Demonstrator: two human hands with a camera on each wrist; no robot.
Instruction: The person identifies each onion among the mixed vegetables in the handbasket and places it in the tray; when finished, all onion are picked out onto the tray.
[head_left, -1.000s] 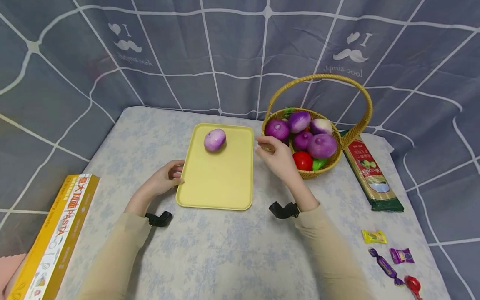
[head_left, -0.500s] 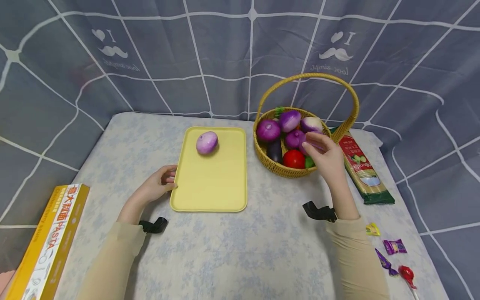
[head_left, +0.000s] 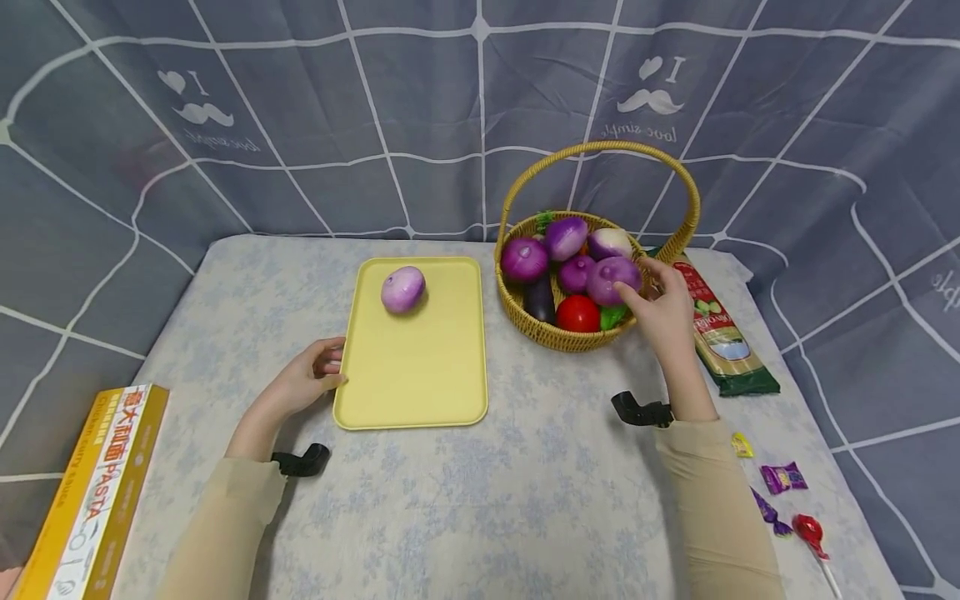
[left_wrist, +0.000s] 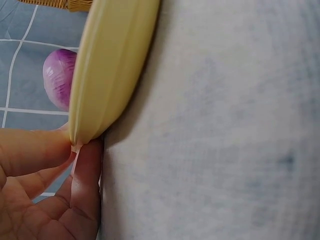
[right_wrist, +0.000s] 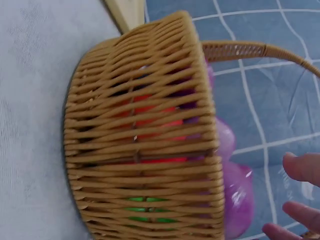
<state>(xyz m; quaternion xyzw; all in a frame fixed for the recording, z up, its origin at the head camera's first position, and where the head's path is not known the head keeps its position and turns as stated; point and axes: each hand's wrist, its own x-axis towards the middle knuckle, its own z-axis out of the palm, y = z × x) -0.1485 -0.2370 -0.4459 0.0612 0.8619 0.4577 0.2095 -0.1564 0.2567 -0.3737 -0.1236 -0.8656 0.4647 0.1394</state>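
Observation:
A yellow tray [head_left: 411,375] lies on the table with one purple onion [head_left: 403,290] near its far left corner. My left hand [head_left: 303,379] pinches the tray's left rim between thumb and fingers; the left wrist view shows the thumb [left_wrist: 35,150] against the edge. My right hand [head_left: 663,304] is over the right side of a wicker basket [head_left: 555,336], around a purple onion [head_left: 613,281] there. In the right wrist view its spread fingers [right_wrist: 302,215] stand apart from that onion [right_wrist: 237,200]. Several more onions, an eggplant [head_left: 538,300] and a tomato [head_left: 577,313] fill the basket.
A red and green pasta packet [head_left: 723,333] lies right of the basket, whose handle [head_left: 600,147] arches over it. Candies [head_left: 783,477] and a lollipop [head_left: 808,531] sit at the right edge. A yellow pasta box [head_left: 97,492] stands at the left. A grey curtain hangs behind.
My right hand has moved right from the basket's left side to the onion at its right side. My left hand stays at the tray's edge. The head view has shifted right.

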